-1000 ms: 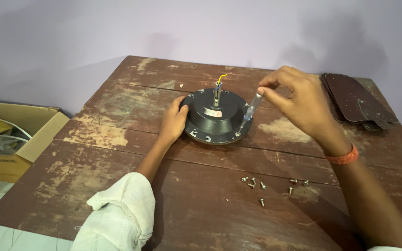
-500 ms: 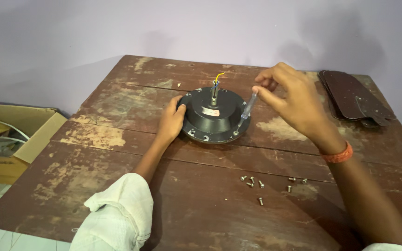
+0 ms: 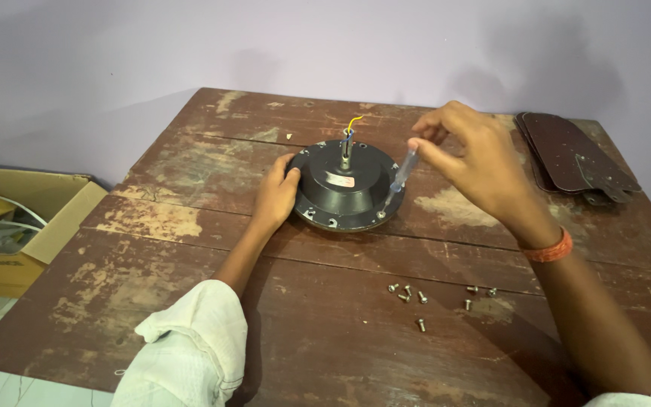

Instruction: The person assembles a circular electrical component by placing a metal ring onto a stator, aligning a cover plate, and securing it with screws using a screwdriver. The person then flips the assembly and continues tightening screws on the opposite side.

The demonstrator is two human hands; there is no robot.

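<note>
Plainly, the right hand (image 3: 484, 169) pinched a clear-handled screwdriver (image 3: 401, 178) tilted at the motor housing (image 3: 344, 188) rim, so it risked slipping despite the bracing left hand (image 3: 276, 194).

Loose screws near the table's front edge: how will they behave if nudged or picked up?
The screws are small and lie scattered, so a nudge would probably roll or skid them across the worn table. Likely rigid metal, light. Probably fiddly to pinch one by one.
</note>
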